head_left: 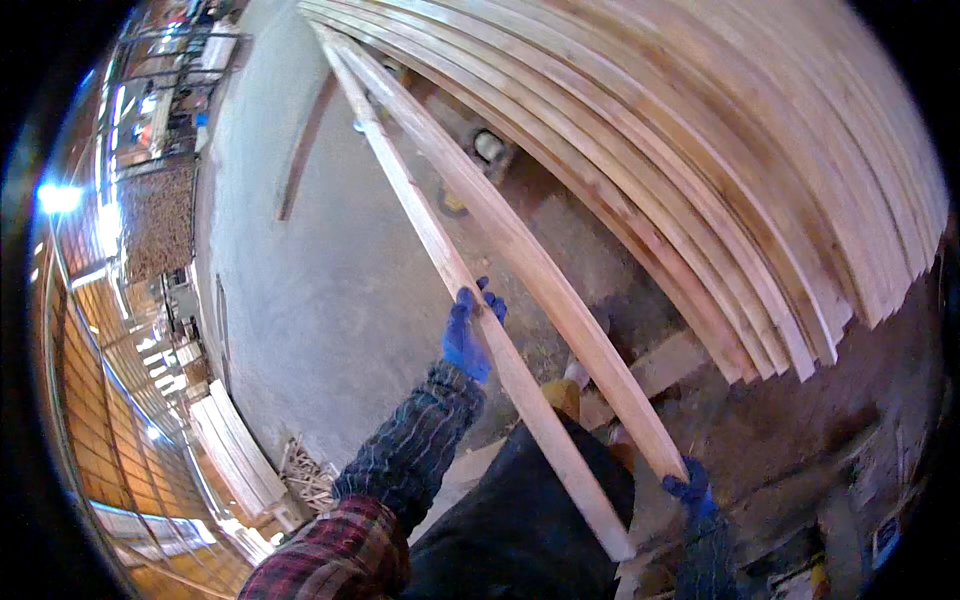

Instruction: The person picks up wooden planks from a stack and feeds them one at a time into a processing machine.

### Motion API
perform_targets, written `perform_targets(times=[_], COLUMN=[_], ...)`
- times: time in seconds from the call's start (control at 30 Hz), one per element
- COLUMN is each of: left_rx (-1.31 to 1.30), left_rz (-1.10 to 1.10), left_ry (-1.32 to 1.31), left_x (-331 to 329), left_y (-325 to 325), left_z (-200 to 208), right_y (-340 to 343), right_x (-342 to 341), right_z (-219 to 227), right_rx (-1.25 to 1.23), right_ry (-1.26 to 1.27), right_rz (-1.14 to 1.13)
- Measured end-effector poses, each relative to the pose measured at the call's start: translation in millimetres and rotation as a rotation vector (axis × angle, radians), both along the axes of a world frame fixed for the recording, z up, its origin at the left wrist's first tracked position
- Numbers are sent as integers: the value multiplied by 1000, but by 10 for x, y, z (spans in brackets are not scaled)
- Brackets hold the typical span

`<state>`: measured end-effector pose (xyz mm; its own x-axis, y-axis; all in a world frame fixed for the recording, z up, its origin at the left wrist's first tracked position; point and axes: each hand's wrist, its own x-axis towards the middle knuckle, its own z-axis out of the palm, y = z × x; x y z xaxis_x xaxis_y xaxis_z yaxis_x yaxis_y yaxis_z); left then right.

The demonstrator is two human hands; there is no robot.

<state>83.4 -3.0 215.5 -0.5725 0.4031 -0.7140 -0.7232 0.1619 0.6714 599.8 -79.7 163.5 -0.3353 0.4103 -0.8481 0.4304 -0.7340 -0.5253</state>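
Observation:
Two long, narrow wooden boards slant from near my legs toward the far top, where their far ends come close together. My left hand (467, 338), in a blue glove, is wrapped round the thinner left board (548, 425) partway along it. That board's near end lies over my dark trouser leg. At the lower right my right hand (692, 488), also gloved in blue, grips the near end of the thicker right board (562, 300). Between the two boards there is a narrow gap that widens toward me.
A big stack of long boards (660, 170) fills the upper right, its ends uneven. Another board (302, 160) lies on the grey concrete floor (290, 300). Pale planks (235, 450) and a heap of short wood pieces (305, 475) are at the lower left.

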Motion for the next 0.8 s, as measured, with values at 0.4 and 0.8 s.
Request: perform_targets(times=[0.4,0.8], left_rx=[-328,80], left_rz=[-65,-213], left_ry=[584,-241], left_x=[-121,-313], left_y=[276,202], left_z=[255,1050], right_y=[-609,327], right_x=[-150,-197], right_z=[1009,1757], right_rx=[-174,-413], right_ry=[38,46], right_rz=[-202,-122])
